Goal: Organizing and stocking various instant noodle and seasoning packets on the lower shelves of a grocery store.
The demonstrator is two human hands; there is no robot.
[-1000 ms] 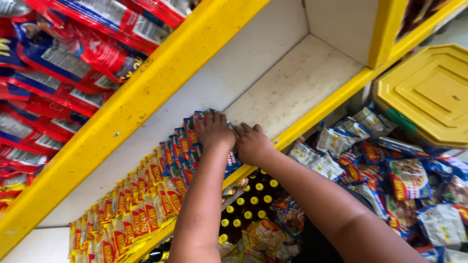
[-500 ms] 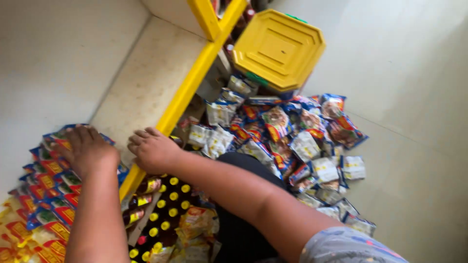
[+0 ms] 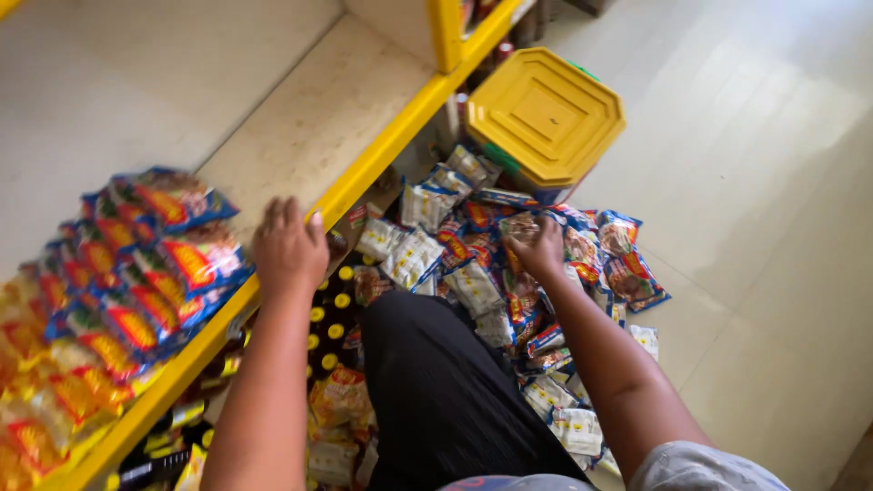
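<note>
Snack packets under right hand fingers

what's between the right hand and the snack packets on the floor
Nothing visible. The right hand is already down on the pile of snack packets on the floor, touching the top ones. The yellow lid sits behind the pile, out of the way. The left hand rests on the yellow shelf edge.

A loose heap of small snack packets, blue, red and white, lies spread on the floor at the centre and centre-right of the frame, overlapping at all angles. A second batch of blue, red and yellow packets stands stacked in tidy rows on the shelf at the left.
</note>
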